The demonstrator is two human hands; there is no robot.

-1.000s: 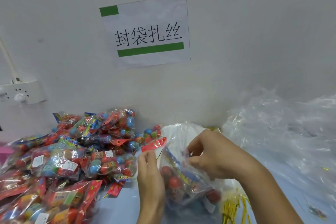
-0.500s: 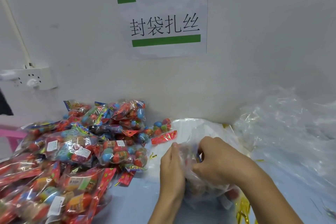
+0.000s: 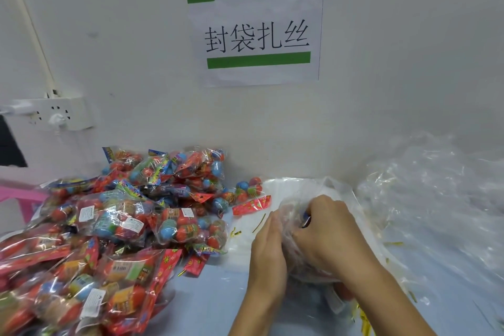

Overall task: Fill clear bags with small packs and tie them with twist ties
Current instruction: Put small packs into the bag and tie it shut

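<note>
A clear bag (image 3: pixel 293 215) holding small packs sits on the table between my two hands. My right hand (image 3: pixel 324 232) grips its gathered top, fingers curled round the plastic. My left hand (image 3: pixel 268 248) lies against the bag's left side with fingers straight and together. A big heap of small packs (image 3: pixel 131 224) of red and blue balls covers the table's left half. Gold twist ties (image 3: pixel 259 222) lie loose on a white sheet just left of the bag, and more twist ties (image 3: pixel 364 319) show below my right wrist.
A pile of crumpled clear bags (image 3: pixel 436 199) fills the right side against the wall. A paper sign (image 3: pixel 256 30) hangs on the wall, and a white power strip (image 3: pixel 58 116) is mounted at the left. Something pink (image 3: pixel 16 196) sticks out at the left edge.
My hands came together and lower, bunching the bag's top. The pack that showed above the bag's mouth is now inside. The view shifted left.
</note>
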